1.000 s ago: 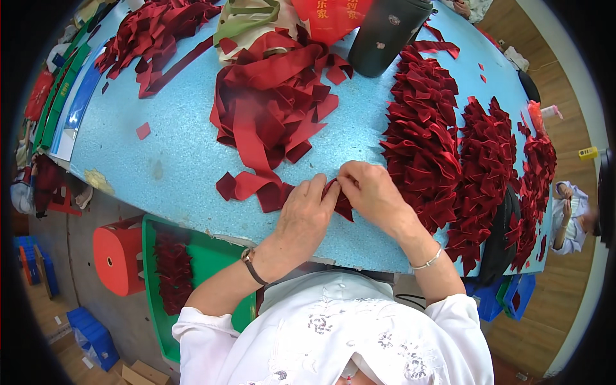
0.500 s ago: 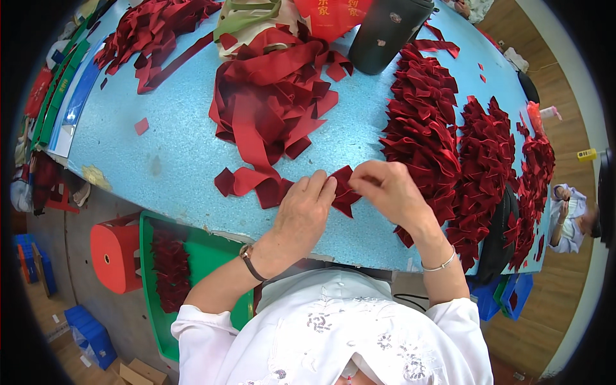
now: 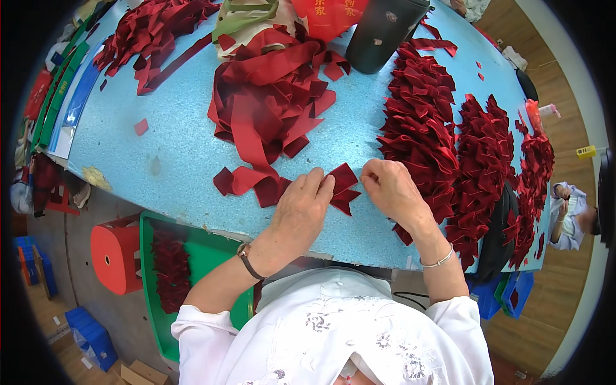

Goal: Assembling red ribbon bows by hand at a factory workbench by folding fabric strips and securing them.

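Near the front of the light-blue table, my left hand (image 3: pixel 300 206) is closed over a dark red velvet ribbon and holds it down. A folded, bow-like piece of the ribbon (image 3: pixel 343 183) sticks out to the right of my fingers. On the other side, the ribbon's tail (image 3: pixel 240 180) trails across the table toward a loose heap of red ribbon (image 3: pixel 269 90). My right hand (image 3: pixel 394 191) is just right of the folded piece, apart from it, with thumb and fingers pinched together. Whatever is between those fingertips, if anything, is too small to see.
Several long rows of red bows (image 3: pixel 420 128) cover the table's right side. A black tumbler (image 3: pixel 385 35) and a cloth bag stand at the back. Below the table's left front are a green bin (image 3: pixel 205 256) holding red bows and a red stool (image 3: pixel 115 258). Another person (image 3: pixel 571 212) is at far right.
My right hand has drawn slightly right, away from the folded ribbon, and its fingers have curled in. More of the folded piece shows. My left hand stays on the ribbon.
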`<state>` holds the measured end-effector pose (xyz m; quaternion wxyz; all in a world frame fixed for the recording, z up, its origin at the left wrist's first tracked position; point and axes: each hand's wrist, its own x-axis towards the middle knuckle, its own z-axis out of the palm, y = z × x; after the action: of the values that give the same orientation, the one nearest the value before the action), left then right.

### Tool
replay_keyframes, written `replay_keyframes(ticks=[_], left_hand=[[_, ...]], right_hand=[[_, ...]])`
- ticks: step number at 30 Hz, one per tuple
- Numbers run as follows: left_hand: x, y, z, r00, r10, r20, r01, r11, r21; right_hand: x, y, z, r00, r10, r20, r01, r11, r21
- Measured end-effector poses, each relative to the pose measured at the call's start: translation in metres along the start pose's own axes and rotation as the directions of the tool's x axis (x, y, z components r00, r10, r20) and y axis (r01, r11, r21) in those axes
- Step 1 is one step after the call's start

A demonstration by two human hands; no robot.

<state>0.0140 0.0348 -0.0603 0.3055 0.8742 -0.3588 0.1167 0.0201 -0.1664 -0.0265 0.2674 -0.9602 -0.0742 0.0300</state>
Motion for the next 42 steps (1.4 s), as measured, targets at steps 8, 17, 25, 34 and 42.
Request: replay_keyframes(ticks=[8,17,25,34,42], left_hand=[[0.000,0.001,-0.001,0.999,-0.005,0.038,0.005,1.000,0.023],[0.000,-0.001,0.001,1.000,-0.007,0.009,0.007,1.000,0.017],[0.000,0.001,-0.001,1.000,0.000,0.016,0.000,1.000,0.013],[-0.002,0.003,0.004,0.997,-0.051,-0.055,0.050,0.999,-0.006],[-0.004,0.002,0.001,0.992,-0.095,-0.079,0.088,0.992,-0.087]], right_hand=[[0.001,-0.018,0.012,0.999,-0.021,0.030,0.016,0.984,0.175],[0.001,-0.011,0.005,0.995,-0.065,-0.069,0.069,0.997,0.043],[-0.005,-0.011,0.010,1.000,-0.025,-0.017,0.026,0.998,0.054],[0.010,-0.021,0.011,0.997,-0.056,-0.060,0.068,0.973,0.222],[0.019,-0.023,0.016,0.997,-0.056,0.058,0.041,0.973,0.227]])
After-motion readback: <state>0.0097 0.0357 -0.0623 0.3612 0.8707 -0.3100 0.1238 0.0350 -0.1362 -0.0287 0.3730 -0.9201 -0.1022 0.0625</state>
